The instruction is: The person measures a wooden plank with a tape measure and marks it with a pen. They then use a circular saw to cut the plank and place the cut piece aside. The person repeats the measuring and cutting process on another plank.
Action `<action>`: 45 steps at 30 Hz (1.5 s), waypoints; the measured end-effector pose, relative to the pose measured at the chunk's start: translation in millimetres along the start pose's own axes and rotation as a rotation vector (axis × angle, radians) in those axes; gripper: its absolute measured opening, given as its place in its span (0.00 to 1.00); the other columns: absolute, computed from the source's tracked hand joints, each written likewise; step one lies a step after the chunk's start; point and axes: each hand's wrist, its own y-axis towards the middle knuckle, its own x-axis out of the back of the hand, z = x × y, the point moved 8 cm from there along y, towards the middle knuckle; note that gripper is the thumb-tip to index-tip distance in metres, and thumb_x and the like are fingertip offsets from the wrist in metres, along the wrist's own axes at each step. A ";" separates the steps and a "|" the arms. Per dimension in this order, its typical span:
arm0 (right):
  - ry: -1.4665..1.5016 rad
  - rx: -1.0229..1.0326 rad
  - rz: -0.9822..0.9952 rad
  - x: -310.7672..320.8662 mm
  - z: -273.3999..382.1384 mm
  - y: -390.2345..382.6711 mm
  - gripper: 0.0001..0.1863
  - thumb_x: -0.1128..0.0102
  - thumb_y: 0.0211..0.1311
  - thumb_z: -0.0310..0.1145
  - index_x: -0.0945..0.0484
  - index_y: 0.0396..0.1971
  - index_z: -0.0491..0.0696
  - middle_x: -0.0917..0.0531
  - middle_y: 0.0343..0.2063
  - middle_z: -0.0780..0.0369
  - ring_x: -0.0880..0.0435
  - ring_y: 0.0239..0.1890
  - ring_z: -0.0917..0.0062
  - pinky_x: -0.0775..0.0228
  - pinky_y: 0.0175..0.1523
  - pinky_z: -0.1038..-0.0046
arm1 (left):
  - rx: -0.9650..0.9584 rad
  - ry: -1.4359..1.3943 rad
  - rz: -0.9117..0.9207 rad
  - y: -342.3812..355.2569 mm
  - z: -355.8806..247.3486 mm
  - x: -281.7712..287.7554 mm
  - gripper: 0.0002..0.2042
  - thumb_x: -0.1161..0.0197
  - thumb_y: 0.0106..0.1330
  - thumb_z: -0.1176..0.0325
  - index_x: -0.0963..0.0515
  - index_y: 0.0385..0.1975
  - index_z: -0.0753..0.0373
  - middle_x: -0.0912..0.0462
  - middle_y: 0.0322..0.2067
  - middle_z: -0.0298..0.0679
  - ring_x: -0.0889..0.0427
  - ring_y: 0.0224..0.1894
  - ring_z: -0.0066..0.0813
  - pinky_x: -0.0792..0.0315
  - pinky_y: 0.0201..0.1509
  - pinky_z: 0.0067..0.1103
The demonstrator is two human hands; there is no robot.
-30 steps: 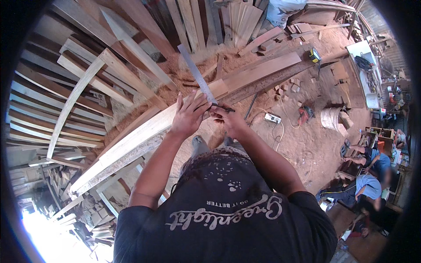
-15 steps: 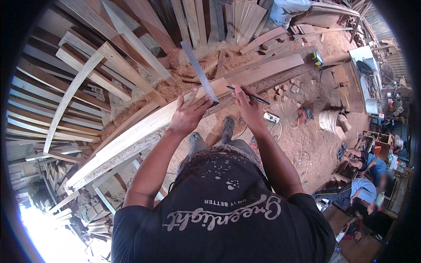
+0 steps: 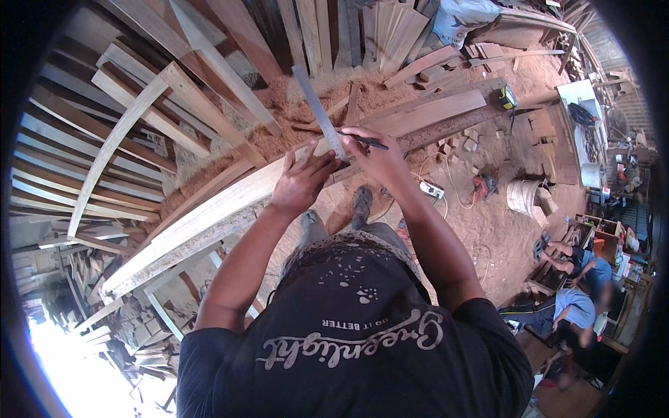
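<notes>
A pale wooden board (image 3: 209, 205) lies on a long plank in front of me. Across it, at an angle, rests a try square (image 3: 313, 104) with a grey metal blade. My left hand (image 3: 300, 187) presses on the board and grips the square near its dark stock, some fingers spread over the wood. In my right hand (image 3: 382, 161) is a dark, slim pen (image 3: 375, 144), pinched between thumb and fingers. Its tip is at the right side of the blade, close to my left fingers. Whether it touches the wood cannot be made out.
A tape measure (image 3: 506, 97) sits at the far right end of the planks. Lumber leans at the back and left. On the sawdust-covered floor are a power strip (image 3: 432, 189), a red power tool (image 3: 483, 187) and a bucket (image 3: 524, 197). People (image 3: 575, 306) sit at the right.
My right hand has moved left with the pen, from the board beside the square to the blade's edge. My left hand and the square stay nearly in place.
</notes>
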 end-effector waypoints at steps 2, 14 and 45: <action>-0.137 0.209 -0.005 -3.5 11.5 3.8 0.13 0.34 0.75 0.37 0.12 0.52 0.48 0.08 0.40 0.55 0.09 0.41 0.62 0.19 0.47 0.65 | -0.006 -0.004 -0.004 0.9 0.3 2.1 0.24 0.33 0.73 0.64 0.22 0.69 0.41 0.22 0.71 0.27 0.38 0.82 0.42 0.44 0.78 0.61; -0.151 -0.007 0.052 0.6 -9.6 7.7 0.13 0.33 0.74 0.40 0.12 0.52 0.50 0.09 0.39 0.57 0.09 0.38 0.57 0.18 0.46 0.63 | 0.046 -0.024 0.059 7.9 -2.6 -0.8 0.23 0.33 0.72 0.64 0.20 0.67 0.41 0.22 0.71 0.27 0.37 0.81 0.43 0.45 0.80 0.59; -0.404 0.222 0.046 190.7 -70.5 -9.2 0.23 0.43 0.79 0.38 0.29 0.66 0.43 0.23 0.53 0.46 0.19 0.54 0.44 0.25 0.62 0.50 | 0.101 -0.109 -0.273 38.3 -24.0 22.8 0.37 0.24 0.64 0.47 0.26 0.71 0.57 0.38 0.79 0.52 0.47 0.83 0.60 0.55 0.84 0.56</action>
